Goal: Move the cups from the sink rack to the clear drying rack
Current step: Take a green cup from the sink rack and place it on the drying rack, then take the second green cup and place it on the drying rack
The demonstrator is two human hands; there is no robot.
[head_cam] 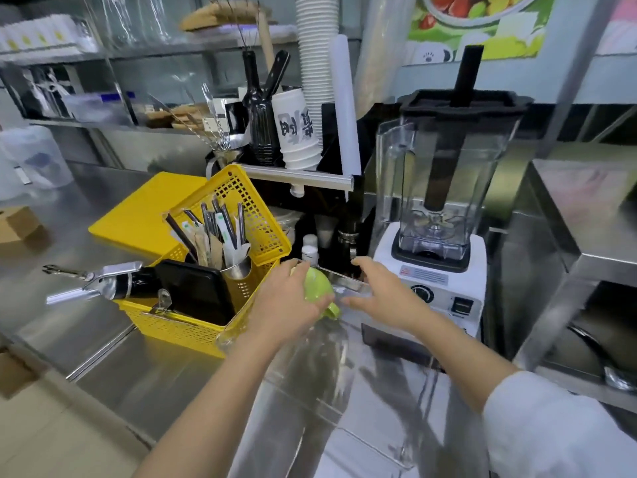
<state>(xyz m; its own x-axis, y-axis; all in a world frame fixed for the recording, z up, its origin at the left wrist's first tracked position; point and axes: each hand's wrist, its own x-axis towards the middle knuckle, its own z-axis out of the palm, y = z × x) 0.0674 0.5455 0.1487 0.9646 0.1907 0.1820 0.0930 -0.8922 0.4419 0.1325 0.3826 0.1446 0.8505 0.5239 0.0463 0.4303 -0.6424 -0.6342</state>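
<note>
Head view — the only view. The left hand (291, 300) grips a green cup (319, 288), palm and fingers wrapped over its rounded body; the cup is turned mouth-down or nearly so, its handle (332, 310) pointing toward the person and slightly right, below the hand. The right hand (379, 291) is open and holds nothing, fingers spread and extended leftward, its fingertips just beside the cup's handle; whether they touch it cannot be told. Directly below and in front of both hands lies the clear drying rack (331, 367), a transparent piece whose long axis runs from the cup back toward the person, resting on the steel counter (103, 339). The cup thus sits at the far end of this rack, and whether it already rests on it or is held just above cannot be told. The left hand is the nearer one, being the carrier; the right comes in from the blender (437, 215) side. A yellow basket (213, 288) of utensils stands just left of the left wrist, close enough that a leftward drift could brush it. The sink rack is not identifiable here. By judgement, the coming move is a short downward set-down — the cup's mouth facing the rack.
</note>
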